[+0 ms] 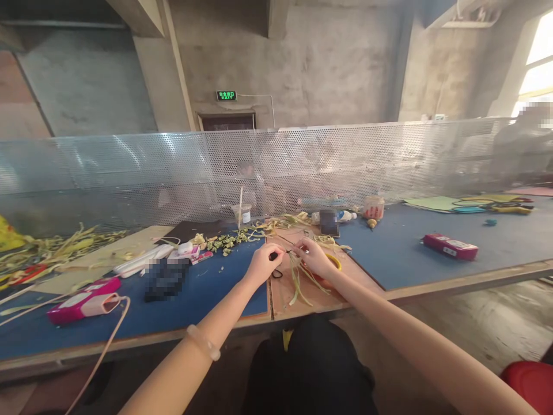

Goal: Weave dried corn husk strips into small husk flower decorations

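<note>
Both of my hands meet over a tan board at the middle of the table. My left hand is closed on a black cord or wire, whose loop hangs below the fingers. Beside it, my right hand pinches the top of a bundle of pale green strips, which fan out down over the board. The small join between the two hands is too fine to make out. Partly behind my right hand and wrist lies a yellow ring-shaped thing.
Left on the blue mat are a magenta box, a dark pouch and dried plant pieces. A cup and a jar stand at the back by a perforated metal screen. Another magenta pack lies right.
</note>
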Tool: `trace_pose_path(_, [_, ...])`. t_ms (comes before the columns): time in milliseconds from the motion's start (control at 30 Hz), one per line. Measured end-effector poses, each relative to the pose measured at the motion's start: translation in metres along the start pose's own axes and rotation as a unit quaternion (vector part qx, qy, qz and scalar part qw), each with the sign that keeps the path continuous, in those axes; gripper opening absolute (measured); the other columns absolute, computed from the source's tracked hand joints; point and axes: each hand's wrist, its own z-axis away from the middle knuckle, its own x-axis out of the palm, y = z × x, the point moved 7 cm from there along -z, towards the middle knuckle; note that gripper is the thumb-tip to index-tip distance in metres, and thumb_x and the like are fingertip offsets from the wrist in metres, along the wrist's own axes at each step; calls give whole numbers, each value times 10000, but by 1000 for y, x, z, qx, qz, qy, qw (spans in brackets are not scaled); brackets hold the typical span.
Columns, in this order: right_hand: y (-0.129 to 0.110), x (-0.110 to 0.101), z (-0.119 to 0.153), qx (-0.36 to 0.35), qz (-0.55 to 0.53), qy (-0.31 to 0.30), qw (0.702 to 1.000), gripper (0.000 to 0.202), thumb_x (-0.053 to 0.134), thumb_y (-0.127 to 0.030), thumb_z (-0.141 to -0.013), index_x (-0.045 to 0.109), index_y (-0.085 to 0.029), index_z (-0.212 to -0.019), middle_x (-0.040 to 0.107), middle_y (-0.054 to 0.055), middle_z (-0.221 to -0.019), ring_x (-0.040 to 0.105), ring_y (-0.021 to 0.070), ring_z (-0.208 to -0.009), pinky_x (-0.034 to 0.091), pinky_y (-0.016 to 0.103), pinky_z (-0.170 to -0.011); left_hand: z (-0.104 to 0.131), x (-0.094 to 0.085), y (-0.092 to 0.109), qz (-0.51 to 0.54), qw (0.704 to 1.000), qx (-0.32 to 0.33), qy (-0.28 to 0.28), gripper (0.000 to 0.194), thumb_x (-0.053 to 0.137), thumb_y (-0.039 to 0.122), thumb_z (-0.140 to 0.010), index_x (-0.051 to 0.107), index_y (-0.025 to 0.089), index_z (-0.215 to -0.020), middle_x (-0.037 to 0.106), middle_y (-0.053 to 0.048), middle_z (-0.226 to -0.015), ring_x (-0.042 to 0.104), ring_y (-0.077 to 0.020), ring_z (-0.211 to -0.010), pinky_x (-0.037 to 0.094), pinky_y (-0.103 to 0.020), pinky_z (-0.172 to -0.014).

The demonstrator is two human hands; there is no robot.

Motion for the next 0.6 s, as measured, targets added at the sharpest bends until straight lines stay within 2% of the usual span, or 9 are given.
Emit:
trace_pose_path(167, [-13, -3, 3, -45, 55, 22, 997, 182, 460, -284, -811, 476, -179, -663, 504, 27, -784, 487, 144, -734, 384, 274, -680, 1, 1, -1, 8, 1000, 0, -6, 155, 460, 163, -766, 514, 178, -622, 642, -45, -924, 574, -142, -763, 422, -236, -610])
trace_pose_path(367, [-24, -5, 9, -76, 146, 64, 984, 114, 509, -196, -776, 499, -181, -664, 505, 59, -896, 419, 211, -922, 300, 365, -820, 1, 3, -4, -4, 1000, 1, 7, 153, 467, 111, -730, 473, 182, -595, 633, -31, -841, 557, -137, -746, 422, -243, -661])
trace_pose_path(600, [-24, -4, 12, -76, 229, 92, 966, 121, 485, -119, -748, 523, -175, -647, 510, 67, -921, 382, 229, -904, 277, 370, -777, 1, 1, 1, -6, 1000, 5, 29, 156, 475, 102, -704, 471, 191, -575, 642, -35, -817, 561, -167, -803, 415, -295, -752])
